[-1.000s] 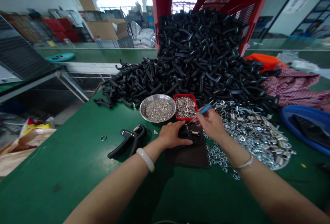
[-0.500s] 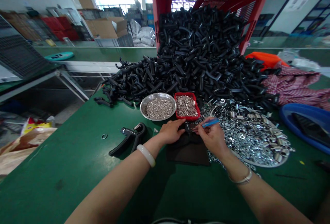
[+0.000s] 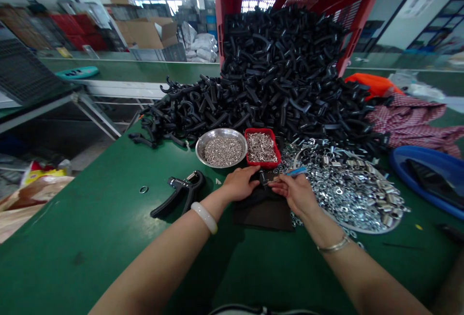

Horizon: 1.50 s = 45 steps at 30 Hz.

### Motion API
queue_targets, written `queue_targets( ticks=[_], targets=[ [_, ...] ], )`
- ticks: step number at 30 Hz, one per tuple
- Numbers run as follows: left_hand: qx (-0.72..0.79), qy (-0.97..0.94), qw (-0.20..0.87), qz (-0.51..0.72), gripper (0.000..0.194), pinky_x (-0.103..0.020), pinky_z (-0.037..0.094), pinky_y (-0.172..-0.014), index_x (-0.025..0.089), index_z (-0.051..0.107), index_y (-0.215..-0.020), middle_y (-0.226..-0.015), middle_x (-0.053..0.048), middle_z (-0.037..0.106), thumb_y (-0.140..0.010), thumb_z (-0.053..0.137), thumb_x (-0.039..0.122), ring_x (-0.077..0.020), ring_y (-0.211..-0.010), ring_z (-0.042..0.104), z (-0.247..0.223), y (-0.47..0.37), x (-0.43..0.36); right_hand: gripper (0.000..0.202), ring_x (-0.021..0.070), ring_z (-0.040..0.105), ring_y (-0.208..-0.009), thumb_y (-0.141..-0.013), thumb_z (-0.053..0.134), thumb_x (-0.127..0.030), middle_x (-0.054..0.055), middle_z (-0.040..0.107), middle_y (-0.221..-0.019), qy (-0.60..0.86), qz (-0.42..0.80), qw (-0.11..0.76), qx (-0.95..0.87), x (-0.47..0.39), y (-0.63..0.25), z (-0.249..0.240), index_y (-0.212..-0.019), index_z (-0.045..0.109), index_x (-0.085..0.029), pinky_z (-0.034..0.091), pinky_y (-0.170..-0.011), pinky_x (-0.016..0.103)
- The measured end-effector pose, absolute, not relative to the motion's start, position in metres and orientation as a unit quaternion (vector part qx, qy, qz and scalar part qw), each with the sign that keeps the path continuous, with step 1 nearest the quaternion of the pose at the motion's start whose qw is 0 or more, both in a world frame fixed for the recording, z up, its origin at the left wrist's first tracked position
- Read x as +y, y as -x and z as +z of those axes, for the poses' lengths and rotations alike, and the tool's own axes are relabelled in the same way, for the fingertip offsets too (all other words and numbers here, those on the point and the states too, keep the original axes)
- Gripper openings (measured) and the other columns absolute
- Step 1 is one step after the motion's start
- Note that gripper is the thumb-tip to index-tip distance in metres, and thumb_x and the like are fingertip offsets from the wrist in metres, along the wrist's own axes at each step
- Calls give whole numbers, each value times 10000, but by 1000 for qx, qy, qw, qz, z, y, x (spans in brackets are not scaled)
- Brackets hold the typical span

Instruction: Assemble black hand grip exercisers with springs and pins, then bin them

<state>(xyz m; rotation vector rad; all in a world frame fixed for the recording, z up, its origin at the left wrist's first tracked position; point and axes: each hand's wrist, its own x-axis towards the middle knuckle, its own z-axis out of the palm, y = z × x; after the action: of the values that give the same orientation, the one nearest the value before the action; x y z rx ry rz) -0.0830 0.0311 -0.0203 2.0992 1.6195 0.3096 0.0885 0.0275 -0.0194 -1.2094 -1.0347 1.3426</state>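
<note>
From where I stand, the likeliest trouble is a slip: the right hand [image 3: 299, 194] has its fingers clamped on a blue-handled tool [image 3: 297, 171], and if its thin end skids off the small metal piece [image 3: 263, 178], it could jab the left hand [image 3: 237, 184] close by. That hand lies against the black part [image 3: 259, 196], fingers bent and close together; I cannot tell whether they truly grip it or only press it down. If the pressure is uneven, the part could well twist on the dark pad [image 3: 263, 217]. A careless elbow or knuckle might also tip the red tray [image 3: 278, 156] just beyond the hands, or drag bits from the metal heap [image 3: 357, 192], which spreads toward the right edge of the surface [image 3: 90, 228], in under the work. The black part rests on the pad, about midway across the surface and well in from its left edge. It looks dark and smooth, lying low and nearly lost against the pad, with only that bright metal piece standing out at its far end; the hands hide some of it, so I can't make out its full shape.
</note>
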Motion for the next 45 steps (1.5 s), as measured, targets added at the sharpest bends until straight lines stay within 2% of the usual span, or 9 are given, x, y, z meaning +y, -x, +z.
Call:
queue_targets(
  ticks=[3, 10, 17, 19, 24, 30, 36, 41, 45],
  targets=[
    [585, -768, 234, 117, 525, -353, 374, -957, 284, 353, -1324, -1347, 28, 432, -818, 452, 383, -212, -1141, 450, -22, 84, 32, 443, 172, 650, -588, -638, 681, -350, -33, 613, -669, 479, 583, 505, -419, 27, -94, -20, -882, 333, -224, 530, -491, 248],
    [584, -772, 226, 106, 527, -352, 386, -942, 286, 338, -1330, -1342, 17, 438, -826, 440, 400, -213, -1139, 454, -21, 85, 31, 431, 209, 651, -622, -701, 620, -423, 11, 601, -749, 504, 458, 470, -561, 34, -100, -19, -946, 328, -221, 559, -495, 328],
    [584, -774, 222, 101, 511, -350, 396, -924, 297, 352, -1315, -1316, 13, 464, -826, 442, 414, -213, -1119, 471, -20, 85, 31, 165, 245, 624, -660, -755, 464, -285, 79, 591, -733, 472, 176, 302, -809, 33, -84, -1, -884, 434, -186, 502, -629, 399],
    [587, -772, 225, 99, 512, -359, 393, -925, 303, 349, -1315, -1322, 13, 458, -823, 449, 408, -216, -1126, 465, -20, 84, 31, 167, 239, 620, -644, -743, 466, -286, 55, 582, -685, 457, 202, 306, -810, 40, -81, 7, -876, 429, -193, 498, -612, 390],
    [587, -770, 227, 106, 528, -367, 402, -914, 285, 343, -1324, -1332, 12, 450, -821, 452, 402, -221, -1105, 475, -19, 84, 31, 285, 169, 624, -592, -775, 465, -379, -20, 567, -702, 487, 379, 529, -582, 56, -92, 15, -966, 296, -253, 522, -518, 313],
    [590, -767, 229, 107, 529, -355, 389, -932, 289, 353, -1320, -1337, 18, 444, -815, 461, 403, -222, -1130, 460, -20, 84, 32, 340, 199, 640, -606, -739, 586, -395, -6, 588, -715, 462, 467, 434, -616, 36, -100, -15, -915, 341, -237, 559, -537, 363],
    [591, -769, 227, 91, 538, -349, 393, -932, 291, 334, -1333, -1344, 17, 436, -821, 447, 412, -220, -1140, 455, -16, 83, 30, 289, 215, 636, -644, -763, 563, -397, 17, 585, -738, 478, 406, 453, -633, 28, -97, -25, -909, 363, -248, 556, -575, 389],
    [595, -766, 226, 93, 536, -347, 391, -935, 295, 343, -1327, -1332, 22, 449, -816, 455, 411, -220, -1141, 457, -17, 83, 31, 227, 219, 629, -636, -786, 530, -376, 32, 586, -734, 493, 337, 415, -686, 32, -102, -20, -897, 386, -241, 529, -618, 398],
    [591, -768, 226, 98, 530, -345, 388, -939, 287, 356, -1320, -1337, 20, 444, -814, 459, 410, -220, -1137, 460, -17, 83, 31, 162, 218, 617, -660, -797, 476, -337, 58, 589, -761, 499, 216, 368, -754, 27, -95, -12, -884, 403, -221, 497, -641, 376]
  ],
)
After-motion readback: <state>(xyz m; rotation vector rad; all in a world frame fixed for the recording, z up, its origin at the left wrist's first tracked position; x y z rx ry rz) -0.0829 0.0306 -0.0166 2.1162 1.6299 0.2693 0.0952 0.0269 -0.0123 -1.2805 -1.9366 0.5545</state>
